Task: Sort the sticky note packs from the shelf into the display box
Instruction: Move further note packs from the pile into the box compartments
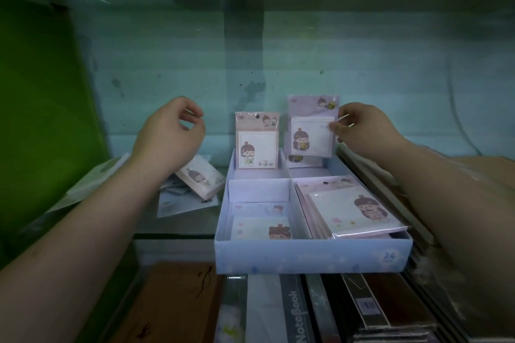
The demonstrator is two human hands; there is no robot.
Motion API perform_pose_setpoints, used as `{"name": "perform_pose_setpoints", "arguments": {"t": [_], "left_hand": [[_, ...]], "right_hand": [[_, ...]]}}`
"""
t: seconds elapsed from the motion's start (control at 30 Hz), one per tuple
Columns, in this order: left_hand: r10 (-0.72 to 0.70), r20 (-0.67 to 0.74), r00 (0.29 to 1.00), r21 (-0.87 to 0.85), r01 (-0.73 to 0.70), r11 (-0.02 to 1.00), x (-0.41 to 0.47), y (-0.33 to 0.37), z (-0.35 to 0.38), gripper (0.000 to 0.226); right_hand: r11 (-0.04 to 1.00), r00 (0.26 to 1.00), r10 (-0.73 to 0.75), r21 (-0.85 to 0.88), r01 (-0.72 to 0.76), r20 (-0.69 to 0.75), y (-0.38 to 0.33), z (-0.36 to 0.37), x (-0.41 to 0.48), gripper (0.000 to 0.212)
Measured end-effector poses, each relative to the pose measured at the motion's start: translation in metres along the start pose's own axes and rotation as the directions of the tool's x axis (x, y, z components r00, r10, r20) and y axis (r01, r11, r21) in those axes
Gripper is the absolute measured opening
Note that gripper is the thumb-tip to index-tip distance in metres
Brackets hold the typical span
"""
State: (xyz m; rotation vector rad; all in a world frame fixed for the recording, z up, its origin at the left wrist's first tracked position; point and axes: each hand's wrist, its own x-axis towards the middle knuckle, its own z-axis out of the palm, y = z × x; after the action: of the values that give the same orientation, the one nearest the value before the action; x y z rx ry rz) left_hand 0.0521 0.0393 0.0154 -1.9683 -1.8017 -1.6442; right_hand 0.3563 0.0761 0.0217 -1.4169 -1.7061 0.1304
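Right hand (359,127) on upright sticky note pack (312,128) (left hand (170,133) empty) over display box (312,256)

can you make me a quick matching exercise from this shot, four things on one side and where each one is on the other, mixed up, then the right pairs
Things
1. right hand
2. left hand
3. upright pack
4. loose pack

Places
A. lying on the shelf left of the display box
B. standing in the box's back left slot
C. pinching the lilac pack over the back right slot
D. empty, above the loose packs

Pairs: 1-C, 2-D, 3-B, 4-A
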Motion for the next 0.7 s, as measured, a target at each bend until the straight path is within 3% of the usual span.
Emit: {"name": "perform_pose_setpoints", "arguments": {"t": [0.07, 0.1, 0.17, 0.23, 0.3, 0.4, 0.47, 0.53, 0.6, 0.7], "left_hand": [[-0.066, 0.054, 0.996, 0.153, 0.057, 0.987, 0.003, -0.012, -0.01, 0.013], [-0.121, 0.146, 0.982, 0.299, 0.072, 0.952, 0.003, -0.017, -0.015, 0.022], [-0.299, 0.321, 0.899, 0.594, 0.055, 0.803, 0.0, -0.021, -0.02, 0.049], [-0.393, 0.348, 0.851, 0.714, 0.03, 0.699, -0.007, -0.02, -0.021, 0.065], [-0.373, 0.315, 0.873, 0.735, 0.024, 0.678, -0.012, -0.017, -0.02, 0.07], [-0.363, 0.268, 0.893, 0.758, 0.037, 0.651, -0.015, -0.014, -0.02, 0.069], [-0.356, 0.246, 0.901, 0.792, 0.025, 0.611, -0.017, -0.013, -0.02, 0.066], [-0.32, 0.226, 0.92, 0.811, 0.004, 0.585, -0.019, -0.012, -0.019, 0.062], [-0.258, 0.197, 0.946, 0.773, 0.012, 0.634, -0.019, -0.013, -0.019, 0.052], [-0.143, 0.106, 0.984, 0.477, 0.076, 0.875, -0.016, -0.013, -0.02, 0.024]], "right_hand": [[0.999, 1.0, 0.018, -0.048, -0.018, 0.013, 0.001, 0.0, 0.0, 0.003], [0.996, 0.998, 0.028, -0.082, -0.024, 0.049, 0.002, 0.001, -0.001, 0.005], [0.984, 0.989, 0.036, -0.18, -0.01, 0.143, 0.005, 0.006, -0.002, 0.017], [0.967, 0.985, 0.054, -0.254, -0.011, 0.162, 0.009, 0.01, -0.001, 0.015], [0.966, 0.99, 0.063, -0.259, -0.027, 0.13, 0.011, 0.013, 0.001, 0.014], [0.986, 0.989, 0.102, -0.146, -0.085, 0.111, 0.009, 0.016, 0.002, 0.036], [0.989, 0.984, 0.143, -0.045, -0.139, 0.103, 0.008, 0.017, 0.001, 0.035], [0.986, 0.978, 0.163, -0.057, -0.157, 0.127, 0.009, 0.016, 0.001, 0.026], [0.983, 0.97, 0.157, -0.126, -0.135, 0.187, 0.011, 0.015, 0.001, 0.018], [0.979, 0.956, 0.164, -0.162, -0.127, 0.243, 0.012, 0.015, 0.0, 0.003]]}}
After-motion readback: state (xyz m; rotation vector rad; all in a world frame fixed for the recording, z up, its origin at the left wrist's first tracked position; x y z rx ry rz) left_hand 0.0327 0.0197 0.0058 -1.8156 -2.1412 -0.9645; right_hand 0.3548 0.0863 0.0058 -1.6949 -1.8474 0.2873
